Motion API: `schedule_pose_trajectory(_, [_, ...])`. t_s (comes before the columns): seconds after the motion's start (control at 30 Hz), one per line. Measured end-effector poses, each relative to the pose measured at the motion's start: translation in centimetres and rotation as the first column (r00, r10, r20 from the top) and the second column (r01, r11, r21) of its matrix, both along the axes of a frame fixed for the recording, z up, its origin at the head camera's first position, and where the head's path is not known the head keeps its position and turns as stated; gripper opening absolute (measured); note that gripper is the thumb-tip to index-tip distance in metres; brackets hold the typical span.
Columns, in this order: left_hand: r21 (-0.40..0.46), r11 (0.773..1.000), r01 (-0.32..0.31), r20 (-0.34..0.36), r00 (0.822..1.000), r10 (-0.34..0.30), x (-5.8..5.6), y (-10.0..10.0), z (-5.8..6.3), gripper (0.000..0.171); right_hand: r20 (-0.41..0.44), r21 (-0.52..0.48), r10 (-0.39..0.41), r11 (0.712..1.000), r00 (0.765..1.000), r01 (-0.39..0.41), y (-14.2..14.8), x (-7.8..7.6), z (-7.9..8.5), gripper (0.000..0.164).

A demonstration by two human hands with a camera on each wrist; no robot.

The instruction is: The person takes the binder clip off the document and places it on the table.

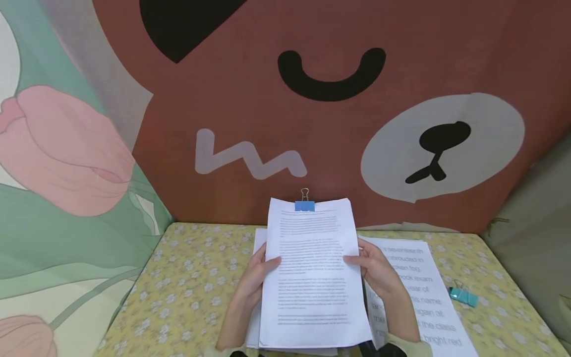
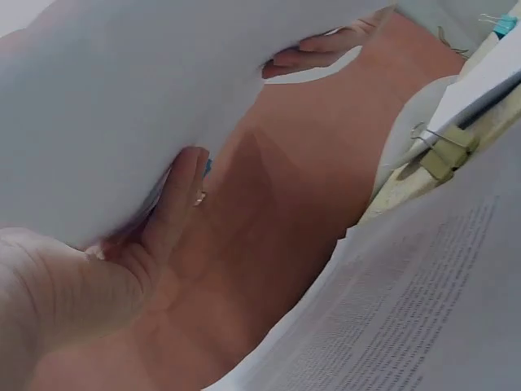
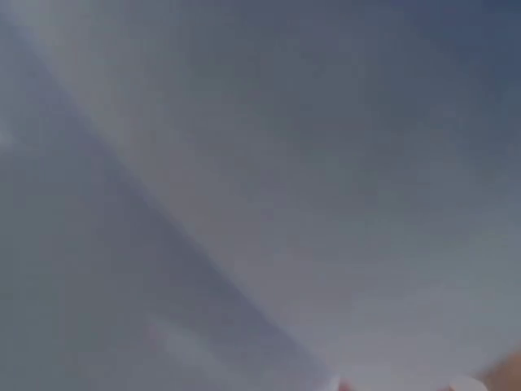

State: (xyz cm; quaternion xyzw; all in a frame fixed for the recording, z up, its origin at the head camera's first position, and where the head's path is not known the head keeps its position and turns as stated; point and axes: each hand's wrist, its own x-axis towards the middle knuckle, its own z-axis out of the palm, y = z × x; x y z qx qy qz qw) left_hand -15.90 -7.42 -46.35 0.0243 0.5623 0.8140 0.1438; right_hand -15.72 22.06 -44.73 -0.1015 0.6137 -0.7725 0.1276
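Both hands hold up a sheaf of printed paper [image 1: 312, 297], its text side facing the head camera. A blue binder clip [image 1: 305, 206] grips the middle of its top edge, wire handle pointing up. My left hand [image 1: 251, 281] pinches the left edge, thumb over the front and fingers behind. On the opposite edge, my right hand [image 1: 380, 273] does likewise. In the left wrist view, the raised paper [image 2: 122, 106] spreads above the left hand [image 2: 77, 285]. A blurred pale surface fills the right wrist view.
Large-print sheets [image 1: 408, 292] lie on the flowered tabletop [image 1: 187, 287] at right, beside a teal binder clip [image 1: 464, 296]. Small-print pages [image 2: 407, 301] and an olive binder clip [image 2: 449, 153] show below the raised sheaf. A brown bear-patterned cloth [image 1: 250, 99] stands behind the table.
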Motion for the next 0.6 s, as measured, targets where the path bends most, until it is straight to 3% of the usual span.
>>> schedule_pose_trajectory(0.17, [-0.017, 1.000, -0.002, 0.003, 1.000, 0.002, 0.0, 0.2, -0.4, 0.061, 0.021, 0.125, -0.071, 0.990, 0.997, 0.068, 0.2, -0.1, 0.1, 0.056])
schedule_pose_trajectory(0.37, [-0.100, 0.995, 0.006, 0.003, 1.000, -0.005, -0.1, -0.2, -1.0, 0.059, 0.032, 0.238, -0.202, 0.953, 0.979, 0.189, 0.2, -0.4, 0.3, 0.049])
schedule_pose_trajectory(0.6, [-0.201, 0.980, -0.009, -0.014, 1.000, 0.006, 0.1, -0.7, -1.1, 0.056, 0.003, 0.294, -0.213, 0.934, 0.977, 0.203, -0.3, -0.6, 0.3, 0.030])
